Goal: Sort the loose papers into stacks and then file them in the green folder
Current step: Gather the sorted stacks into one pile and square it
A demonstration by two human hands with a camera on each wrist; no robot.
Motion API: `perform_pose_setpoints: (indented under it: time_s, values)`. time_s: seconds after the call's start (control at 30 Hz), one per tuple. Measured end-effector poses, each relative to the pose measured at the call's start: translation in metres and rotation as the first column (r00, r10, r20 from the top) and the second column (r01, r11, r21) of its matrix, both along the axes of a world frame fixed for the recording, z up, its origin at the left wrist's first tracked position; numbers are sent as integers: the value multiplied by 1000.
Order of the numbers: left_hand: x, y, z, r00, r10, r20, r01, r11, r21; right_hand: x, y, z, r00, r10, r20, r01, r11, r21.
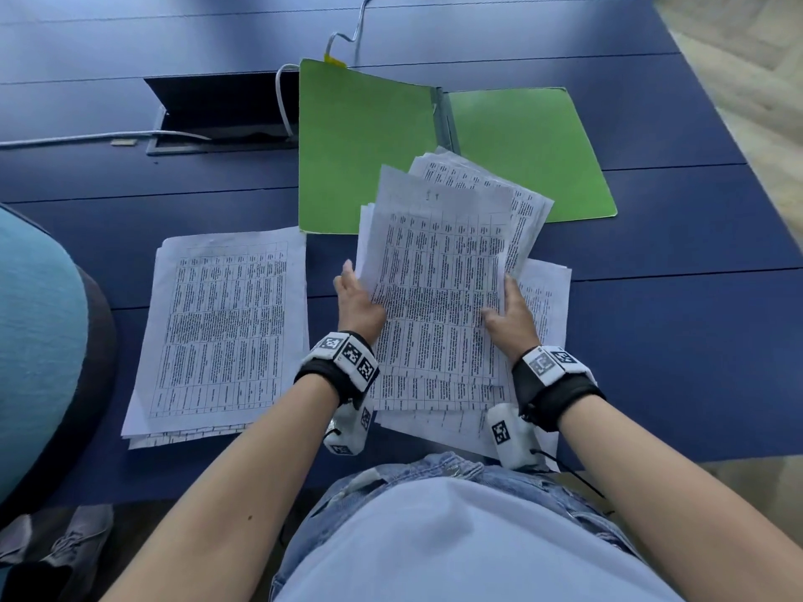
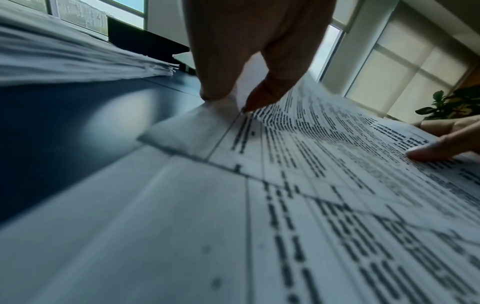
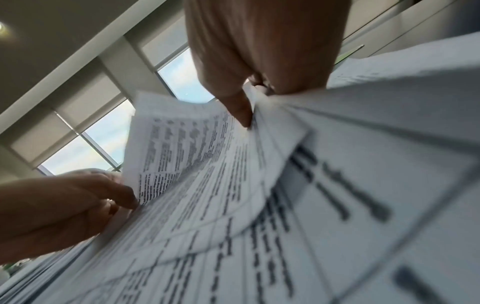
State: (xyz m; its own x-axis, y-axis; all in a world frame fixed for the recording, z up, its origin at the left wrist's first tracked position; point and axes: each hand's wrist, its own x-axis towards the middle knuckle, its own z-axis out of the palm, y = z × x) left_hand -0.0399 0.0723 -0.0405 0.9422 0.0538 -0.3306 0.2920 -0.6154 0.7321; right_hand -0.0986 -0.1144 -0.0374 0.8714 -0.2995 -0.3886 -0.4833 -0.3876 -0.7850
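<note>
Printed tables on the lifted sheets [image 1: 434, 271] too small to read from the head view; blurred in both wrist views. Left hand [image 1: 358, 299] fingers tucked under the sheets' edge, right hand [image 1: 512, 312] fingers likewise hidden. Green folder [image 1: 365, 136] near edge covered by paper. Teal chair [image 1: 34, 332] cut off at left.

The dark blue bench [image 1: 652, 297] carries everything. The open green card folder [image 1: 369, 136] lies toward the far edge, right of the open cable hatch [image 1: 217, 110]. The neat stack of printed white sheets [image 1: 221, 328] lies near the near edge, left of the loose fanned pile of printed sheets [image 1: 439, 271]. That pile's far end overlaps the folder's near edge. The left hand [image 1: 358, 304] holds the pile's left side, the right hand [image 1: 512, 317] its right side.
</note>
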Motion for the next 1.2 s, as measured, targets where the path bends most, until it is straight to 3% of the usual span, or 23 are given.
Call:
perform_pose_setpoints:
  time_s: [0.4, 0.57, 0.67, 0.77, 0.87, 1.0, 1.1, 1.17, 1.2]
  values:
    - [-7, -3, -7, 995, -72, 62, 72, 997, -5, -3, 3, 9, 999, 29, -20, -30, 999, -36]
    - [-4, 0, -6, 997, 17, 79, -13, 999, -41, -3, 3, 11, 999, 45, -24, -46, 998, -49]
    - [3, 6, -10, 1000, 11, 27, -11, 1000, -29, -2, 4, 10, 1000, 5, -13, -4, 998, 71]
    - [6, 10, -12, 1000, 8, 11, -7, 994, -110, -3, 0, 8, 997, -80, 16, 75, 973, 220]
    - [4, 13, -15, 999, 52, -2, -50, 954, -295, -4, -9, 7, 983, -182, -4, 171, 917, 361]
    - [14, 22, -6, 996, 16, -87, -56, 881, -470, 2, -14, 17, 983, -166, -82, 185, 845, 501]
    - [19, 21, 26, 1000, -14, 17, 21, 852, -523, 7, -16, 32, 981, -193, -20, 178, 853, 491]
    - [24, 14, 56, 986, 59, 154, 34, 842, -538, 14, -14, 47, 983, -182, 33, 146, 874, 463]
    - [29, 12, 70, 965, 118, 233, 41, 814, -580, 20, -11, 57, 971, -199, 135, 125, 896, 426]
